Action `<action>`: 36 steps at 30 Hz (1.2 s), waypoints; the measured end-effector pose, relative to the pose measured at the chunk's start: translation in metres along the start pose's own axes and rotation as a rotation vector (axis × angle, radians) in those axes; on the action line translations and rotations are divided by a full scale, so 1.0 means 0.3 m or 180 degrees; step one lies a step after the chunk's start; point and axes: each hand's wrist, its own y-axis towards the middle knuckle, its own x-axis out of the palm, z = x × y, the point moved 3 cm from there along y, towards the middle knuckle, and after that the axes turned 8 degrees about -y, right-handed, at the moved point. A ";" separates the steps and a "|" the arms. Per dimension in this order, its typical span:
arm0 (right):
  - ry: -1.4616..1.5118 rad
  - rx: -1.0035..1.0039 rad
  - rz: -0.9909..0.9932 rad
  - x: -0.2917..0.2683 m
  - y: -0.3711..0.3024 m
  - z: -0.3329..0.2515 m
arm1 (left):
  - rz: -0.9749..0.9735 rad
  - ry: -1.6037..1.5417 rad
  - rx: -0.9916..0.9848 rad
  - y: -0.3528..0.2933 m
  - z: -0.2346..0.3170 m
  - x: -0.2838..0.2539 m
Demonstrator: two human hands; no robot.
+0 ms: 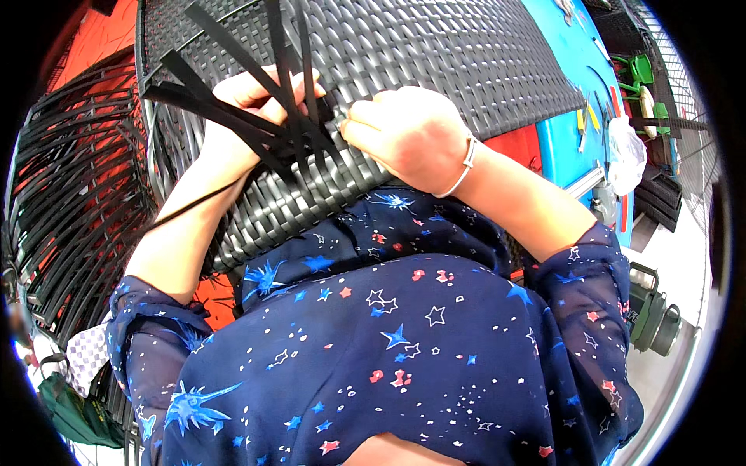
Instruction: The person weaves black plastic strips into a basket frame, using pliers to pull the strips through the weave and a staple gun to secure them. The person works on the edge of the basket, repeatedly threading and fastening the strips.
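A black woven wicker panel point(435, 58) lies across my lap and stretches away from me, its near edge against my dark blue star-patterned top. Several loose flat black strips point(225, 43) stick up from the weave at its left part and cross one another. My left hand point(252, 101) is closed among these strips, with fingers and thumb pinching around some of them. Just to its right, my right hand point(412, 136) rests low on the weave, its fingers curled and pressed together. Whatever its fingertips grip is hidden. A white bracelet point(465, 167) circles the right wrist.
Many black strips point(78, 171) fan out on the left over a red surface point(97, 39). At right, a blue table point(563, 147) carries yellow-handled tools point(587, 120) and a clear plastic bag point(625, 155). A dark green bottle-like object point(657, 318) stands at lower right.
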 end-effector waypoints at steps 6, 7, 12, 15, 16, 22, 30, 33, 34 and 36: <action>0.0520 0.0854 0.0104 -0.017 -0.002 0.009 | 0.0091 -0.0408 -0.0375 0.009 -0.023 -0.015; 0.0648 0.0903 0.0255 -0.015 0.004 0.014 | 0.0069 -0.0424 -0.0270 0.010 -0.025 -0.011; 0.1083 0.1025 0.0644 0.035 0.043 0.023 | -0.0301 -0.0554 0.0426 0.003 -0.015 0.006; 0.1339 0.1262 0.0634 0.059 0.049 0.019 | -0.0095 0.0749 0.0332 -0.004 -0.001 -0.017; 0.1516 0.1520 0.0511 0.044 0.048 0.006 | -0.0020 0.0381 0.0281 -0.009 -0.009 -0.014; 0.1756 0.1314 0.1200 -0.021 0.019 -0.043 | 0.0180 -0.0150 0.0047 0.003 0.015 0.024; 0.2033 0.1164 0.0794 0.022 0.025 -0.136 | 0.0559 0.0084 -0.0742 0.028 0.013 0.024; 0.1708 0.0462 0.0181 0.017 0.007 -0.173 | 0.0082 0.0448 -0.0263 0.053 0.020 0.014; 0.1420 0.0237 -0.0146 0.016 -0.001 -0.190 | -0.0102 0.0311 -0.0259 0.048 0.018 0.008; 0.1548 -0.0152 -0.0290 0.027 -0.013 -0.201 | -0.0020 0.0173 -0.0396 0.042 0.013 0.014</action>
